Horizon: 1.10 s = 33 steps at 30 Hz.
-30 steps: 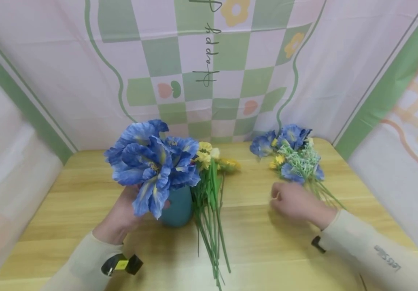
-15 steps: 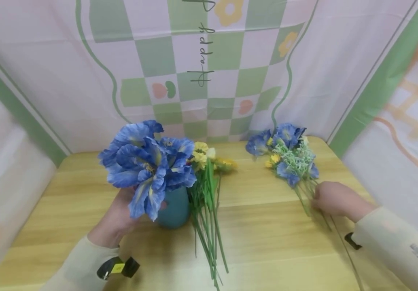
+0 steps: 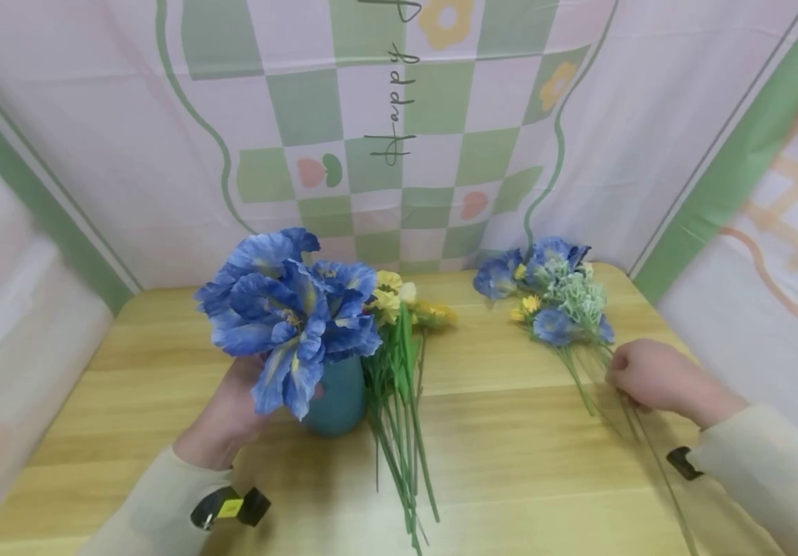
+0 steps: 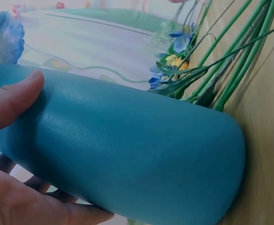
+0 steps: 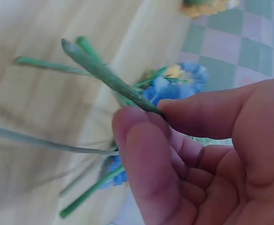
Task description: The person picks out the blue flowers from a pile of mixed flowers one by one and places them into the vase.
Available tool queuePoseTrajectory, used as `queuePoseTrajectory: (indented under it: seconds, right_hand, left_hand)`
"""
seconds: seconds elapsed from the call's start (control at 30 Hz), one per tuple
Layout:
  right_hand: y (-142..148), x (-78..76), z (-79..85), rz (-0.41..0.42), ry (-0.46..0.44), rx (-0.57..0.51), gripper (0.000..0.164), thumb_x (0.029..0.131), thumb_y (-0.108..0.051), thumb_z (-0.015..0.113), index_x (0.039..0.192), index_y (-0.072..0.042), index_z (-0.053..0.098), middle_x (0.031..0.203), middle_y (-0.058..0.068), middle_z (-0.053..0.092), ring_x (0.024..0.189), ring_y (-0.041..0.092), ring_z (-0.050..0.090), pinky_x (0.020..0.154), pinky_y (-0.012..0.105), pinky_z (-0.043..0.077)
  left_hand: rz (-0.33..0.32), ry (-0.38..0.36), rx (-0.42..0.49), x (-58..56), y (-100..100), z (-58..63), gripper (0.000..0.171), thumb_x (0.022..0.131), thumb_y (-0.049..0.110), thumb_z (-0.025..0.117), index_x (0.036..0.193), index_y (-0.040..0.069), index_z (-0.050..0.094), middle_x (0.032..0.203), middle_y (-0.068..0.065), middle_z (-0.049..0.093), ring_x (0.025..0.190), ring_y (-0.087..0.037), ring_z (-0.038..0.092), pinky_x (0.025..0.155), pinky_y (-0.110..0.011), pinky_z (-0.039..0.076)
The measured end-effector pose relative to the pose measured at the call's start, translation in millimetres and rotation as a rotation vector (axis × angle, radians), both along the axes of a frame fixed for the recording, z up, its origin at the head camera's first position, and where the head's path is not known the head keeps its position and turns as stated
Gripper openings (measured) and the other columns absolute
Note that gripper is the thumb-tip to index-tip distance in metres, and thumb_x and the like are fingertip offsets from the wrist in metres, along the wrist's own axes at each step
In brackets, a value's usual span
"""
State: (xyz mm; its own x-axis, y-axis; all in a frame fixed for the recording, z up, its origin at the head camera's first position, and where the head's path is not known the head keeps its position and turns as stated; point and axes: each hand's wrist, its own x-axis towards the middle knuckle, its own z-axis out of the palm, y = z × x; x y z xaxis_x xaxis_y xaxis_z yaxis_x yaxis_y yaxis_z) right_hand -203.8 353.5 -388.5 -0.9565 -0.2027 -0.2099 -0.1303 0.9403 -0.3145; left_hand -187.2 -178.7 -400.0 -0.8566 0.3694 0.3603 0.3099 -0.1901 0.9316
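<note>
My left hand (image 3: 237, 401) grips a teal vase (image 3: 337, 398) that stands on the table. In the left wrist view the thumb lies along one side of the vase near its top and the fingers wrap the other side. Large blue artificial flowers (image 3: 287, 309) fan out over its mouth and hide it in the head view. At the right, my right hand (image 3: 659, 374) pinches a green flower stem (image 5: 111, 79) between thumb and fingertips. Just beyond that hand lies a bunch of blue flowers (image 3: 555, 326) with a pale green sprig (image 3: 579, 297) on top.
Beside the vase lies a bundle of long green stems (image 3: 405, 432) with yellow flowers (image 3: 388, 289), pointing toward the table's near edge. A long thin stem (image 3: 670, 486) runs down the right side. A printed curtain (image 3: 433, 154) hangs behind the wooden table (image 3: 510, 479).
My right hand has moved right from beside the bunch to its stems and now pinches one. The pale green sprig has shifted slightly. My left hand stays on the vase.
</note>
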Motion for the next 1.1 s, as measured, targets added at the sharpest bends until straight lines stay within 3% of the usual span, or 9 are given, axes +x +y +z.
queuePoseTrajectory:
  seconds: [0.17,0.4,0.7,0.87,0.97,1.1]
  right_hand:
    - [-1.4,1.2,9.2,-0.025,0.024,-0.047,0.025,0.100,-0.015,0.052,0.075,-0.010,0.056,0.058,-0.001,0.056,0.053,0.019,0.052,0.057,0.035,0.044]
    - [-8.4,5.4,24.2,-0.128,0.025,-0.267,0.019,0.102,-0.010,0.050,0.091,0.001,0.061,0.072,0.005,0.063,0.063,0.024,0.062,0.055,0.036,0.053]
    - [-27.7,10.0,46.9,-0.135,0.121,-0.376,0.027,0.105,-0.022,0.052,0.104,0.003,0.061,0.082,0.007,0.070,0.072,0.023,0.070,0.067,0.030,0.058]
    - [-49.8,15.7,53.3,-0.105,0.147,-0.479,0.027,0.105,-0.024,0.053,0.103,0.002,0.062,0.086,0.010,0.070,0.072,0.023,0.069,0.067,0.034,0.059]
    - [-67.6,17.4,49.5,-0.048,0.095,-0.563,0.023,0.105,-0.018,0.054,0.103,0.003,0.061,0.087,0.013,0.069,0.075,0.026,0.068,0.067,0.037,0.059]
    - [-95.9,19.8,29.7,0.029,-0.048,-0.651,0.019,0.102,-0.015,0.057,0.101,0.003,0.061,0.086,0.016,0.067,0.078,0.035,0.067,0.067,0.040,0.059]
  left_hand:
    - [0.022,0.005,-0.056,0.2,-0.6,1.5,0.074,0.085,-0.010,0.067,0.150,0.005,0.035,0.111,-0.018,0.062,0.079,-0.032,0.069,0.069,-0.045,0.060]
    - [0.044,0.016,-0.096,-0.8,-1.1,0.8,0.070,0.086,-0.007,0.068,0.148,0.005,0.038,0.103,-0.020,0.064,0.077,-0.035,0.069,0.067,-0.044,0.060]
    - [0.053,0.013,-0.125,0.2,-2.4,-0.2,0.070,0.087,-0.005,0.069,0.149,0.007,0.037,0.101,-0.020,0.065,0.078,-0.036,0.069,0.066,-0.043,0.060]
    - [0.059,0.018,-0.127,0.7,-2.5,-0.2,0.068,0.087,-0.004,0.069,0.147,0.006,0.039,0.100,-0.019,0.066,0.078,-0.035,0.069,0.066,-0.042,0.060]
    - [0.068,0.024,-0.127,0.3,-2.2,-0.9,0.060,0.088,-0.004,0.069,0.142,0.002,0.044,0.098,-0.018,0.067,0.080,-0.033,0.069,0.068,-0.039,0.059]
    - [0.099,0.069,-0.153,-1.8,-1.3,-1.5,0.053,0.086,-0.003,0.071,0.135,0.001,0.050,0.104,-0.015,0.065,0.089,-0.029,0.066,0.073,-0.036,0.058]
